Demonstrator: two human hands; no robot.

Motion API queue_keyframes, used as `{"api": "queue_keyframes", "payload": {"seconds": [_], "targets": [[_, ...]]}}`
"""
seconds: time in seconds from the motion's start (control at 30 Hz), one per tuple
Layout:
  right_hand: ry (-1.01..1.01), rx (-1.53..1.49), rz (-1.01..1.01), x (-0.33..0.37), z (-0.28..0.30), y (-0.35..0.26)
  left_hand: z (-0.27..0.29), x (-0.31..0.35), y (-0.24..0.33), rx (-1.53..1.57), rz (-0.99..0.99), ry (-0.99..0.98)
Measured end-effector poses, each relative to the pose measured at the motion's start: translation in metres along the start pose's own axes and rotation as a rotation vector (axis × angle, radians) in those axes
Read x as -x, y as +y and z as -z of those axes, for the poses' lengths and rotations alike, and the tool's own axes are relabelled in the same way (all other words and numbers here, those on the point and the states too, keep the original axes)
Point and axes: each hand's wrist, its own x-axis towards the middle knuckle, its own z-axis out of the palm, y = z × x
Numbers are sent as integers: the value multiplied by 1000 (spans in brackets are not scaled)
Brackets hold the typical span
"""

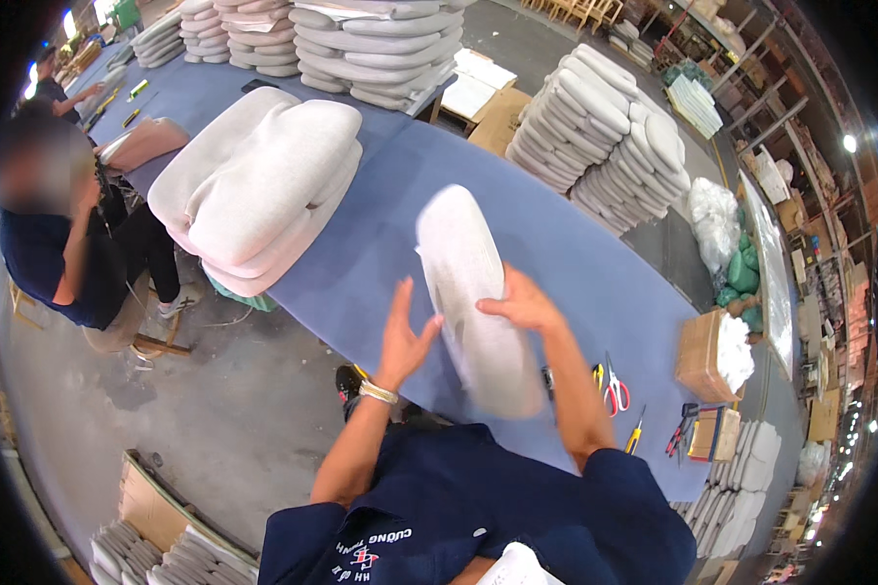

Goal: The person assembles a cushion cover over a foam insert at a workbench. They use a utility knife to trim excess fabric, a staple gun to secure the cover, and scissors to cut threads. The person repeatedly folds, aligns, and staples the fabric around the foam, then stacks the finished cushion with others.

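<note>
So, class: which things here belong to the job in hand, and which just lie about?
Seemingly in the job: pale cushion, gripped by the right hand; left hand beside it; blue table below.

Apparently lying about: red-handled scissors; yellow-handled tool; cardboard box.

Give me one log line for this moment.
right hand: holding elongated light-grey fabric cushion by right edge | left hand: open at cushion's left edge, contact unclear | below: flat blue table

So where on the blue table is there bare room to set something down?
Bare: the table between the cushion pile and the held cushion, and the stretch from the right hand to the carton. Crowded: near right, with scissors, cutter and pliers; far left, under the stacks.
</note>
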Motion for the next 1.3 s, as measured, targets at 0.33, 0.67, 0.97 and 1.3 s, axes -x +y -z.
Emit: {"api": "queue_keyframes", "payload": {"seconds": [0.33,0.67,0.97,1.3], "targets": [[-211,354,243,6,29,21,71,11,20,-504,-36,-267],[761,-101,-276,1,53,166,48,41,42,-759,31,-411],[982,-511,-241,-28,21,184,-49,-17,77,-840,-2,-471],[756,-613,-334,-53,34,207,-98,-48,80,-879,-152,-400]]}}
